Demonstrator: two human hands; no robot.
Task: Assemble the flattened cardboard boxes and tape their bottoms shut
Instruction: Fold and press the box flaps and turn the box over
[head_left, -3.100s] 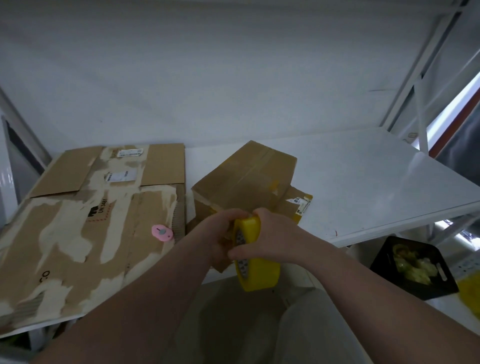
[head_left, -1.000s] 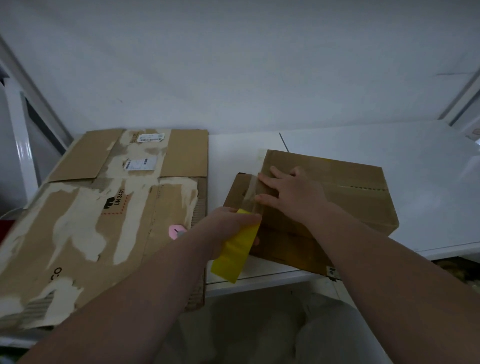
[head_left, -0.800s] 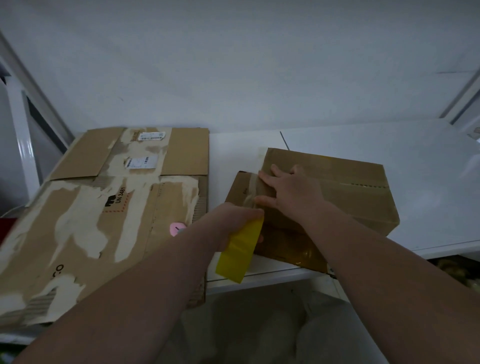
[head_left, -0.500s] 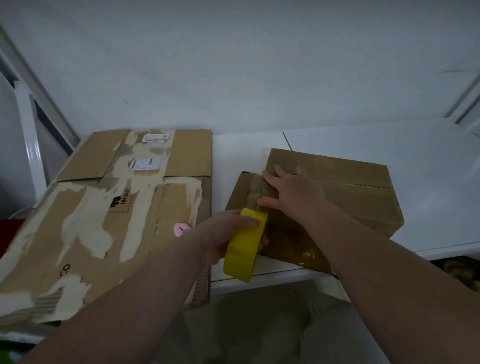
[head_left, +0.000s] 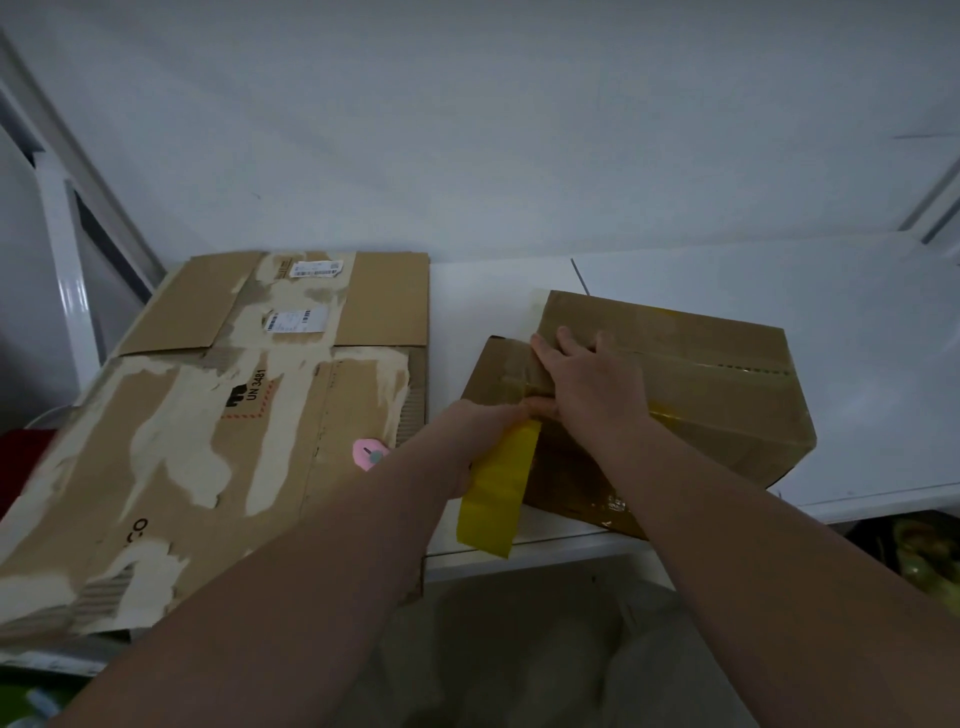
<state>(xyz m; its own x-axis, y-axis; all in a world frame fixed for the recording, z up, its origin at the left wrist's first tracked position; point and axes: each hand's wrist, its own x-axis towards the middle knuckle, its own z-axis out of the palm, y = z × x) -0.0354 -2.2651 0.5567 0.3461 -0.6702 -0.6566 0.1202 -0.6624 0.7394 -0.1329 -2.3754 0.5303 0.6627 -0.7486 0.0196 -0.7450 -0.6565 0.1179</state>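
Left hand (head_left: 483, 434) reaches in over the right edge of the flattened cardboard boxes (head_left: 208, 415), which cover the left end of the white shelf (head_left: 857, 338). As far as shows, its fingers are curled round the top of the yellow tape roll (head_left: 496, 488), which hangs edge-on at the shelf's front edge, just beside the near left corner of the assembled box (head_left: 727, 405). A small pink thing (head_left: 369, 453), perhaps a cutter, lies on the flat cardboard just left of that forearm. Right hand (head_left: 587, 395) lies spread, fingers straight, on the left end of the box top, apparently pinning the start of a strip. To do this well, I judge the palm should press hard enough that the end cannot lift. The roll should draw the tape taut and low, centred on the line where the flaps meet. The flat hand should follow to smooth it, and the strip should wrap a little down each side. Much is unclear: the tape between roll and box is glossy and nearly box-coloured, so its path is hard to trace. The seam under the palm and the left fingertips are hidden. The flat boxes run off the left edge, and the things below the shelf at right are dark blurs.
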